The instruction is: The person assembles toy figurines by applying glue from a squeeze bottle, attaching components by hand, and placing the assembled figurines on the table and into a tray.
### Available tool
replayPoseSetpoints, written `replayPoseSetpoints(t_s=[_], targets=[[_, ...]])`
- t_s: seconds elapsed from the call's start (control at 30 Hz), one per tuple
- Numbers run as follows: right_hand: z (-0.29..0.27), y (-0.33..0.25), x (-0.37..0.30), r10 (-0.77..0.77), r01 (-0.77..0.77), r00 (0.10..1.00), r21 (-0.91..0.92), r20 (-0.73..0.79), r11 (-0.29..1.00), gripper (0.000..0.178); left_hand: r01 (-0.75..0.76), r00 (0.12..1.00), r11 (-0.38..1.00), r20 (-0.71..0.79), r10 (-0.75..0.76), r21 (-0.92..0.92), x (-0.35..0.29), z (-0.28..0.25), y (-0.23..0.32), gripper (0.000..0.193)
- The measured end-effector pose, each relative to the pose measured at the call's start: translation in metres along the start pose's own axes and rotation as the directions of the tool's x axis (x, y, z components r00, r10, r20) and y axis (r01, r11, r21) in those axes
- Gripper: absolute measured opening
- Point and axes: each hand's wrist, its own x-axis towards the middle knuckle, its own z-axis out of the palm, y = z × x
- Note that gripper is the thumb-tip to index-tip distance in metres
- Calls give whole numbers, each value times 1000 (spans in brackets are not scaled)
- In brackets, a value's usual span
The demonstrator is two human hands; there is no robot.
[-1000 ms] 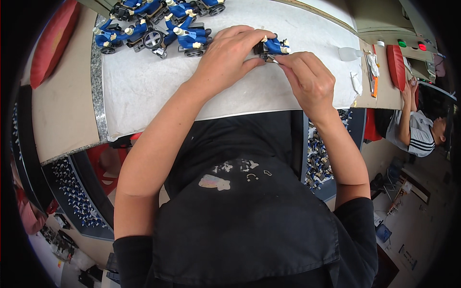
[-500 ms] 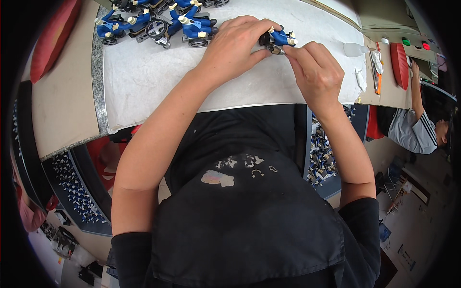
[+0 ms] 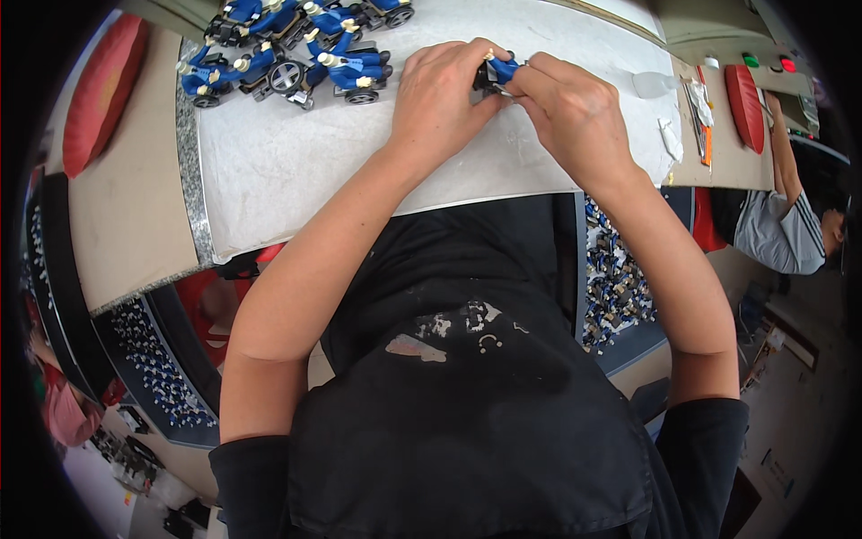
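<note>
A small toy figure (image 3: 501,70) in blue, with a black seat-like part, is held between my two hands above the white-covered worktop. My left hand (image 3: 444,94) grips its black end, thumb below and fingers above. Closed over its other end is my right hand (image 3: 579,110), whose fingers hide the figure's head. Whether the right fingers also pinch a small part cannot be seen. To the left stand several finished-looking figures in wheelchairs (image 3: 352,72), blue-clothed with cream heads and hands, crowded together at the far side.
On the right lie a translucent bottle (image 3: 654,85), a crumpled white tube (image 3: 670,139), an orange-handled tool (image 3: 707,148) and a red tray (image 3: 745,108). Another red tray (image 3: 106,94) is far left. Bins of small figures (image 3: 615,278) sit below the table; a person (image 3: 781,225) works at right.
My right hand has moved left and closed over the figure's head end, which showed before. The left hand keeps its hold. The whole view has shifted slightly.
</note>
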Motion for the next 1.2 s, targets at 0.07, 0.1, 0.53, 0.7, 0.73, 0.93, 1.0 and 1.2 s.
replayPoseSetpoints(t_s=[0.07, 0.1, 0.53, 0.7, 0.73, 0.93, 1.0, 1.2], targets=[[-3, -1, 1, 35, -35, 999, 34, -11, 999, 11, -10, 1000, 1000, 21, 11, -11, 6, -3, 4, 37], [-4, -1, 1, 45, -44, 998, 22, -33, 999, 11, 17, 999, 1000, 51, -16, -26, 8, -4, 5, 37], [-44, -25, -34, 225, -147, 965, 428, -137, 892, 67, 740, 673, 246, 698, -246, -626, 1, -51, 67, 32], [-51, -37, -38, 268, -189, 957, 471, -108, 862, 54, 779, 600, -103, 783, -167, -619, -17, -43, 83, 54], [-50, -40, -40, 279, -198, 954, 476, -106, 857, 54, 770, 609, -130, 780, -145, -625, -20, -41, 83, 55], [-44, -48, -48, 365, -259, 920, 476, -143, 840, 57, 744, 629, -147, 757, -177, -652, -24, -37, 87, 48], [-38, -48, -52, 374, -256, 912, 479, -168, 840, 57, 745, 628, -134, 754, -192, -654, -26, -36, 85, 51], [-44, -47, -56, 526, -388, 844, 558, -105, 734, 61, 759, 595, -251, 797, -105, -600, -33, -41, 76, 66]])
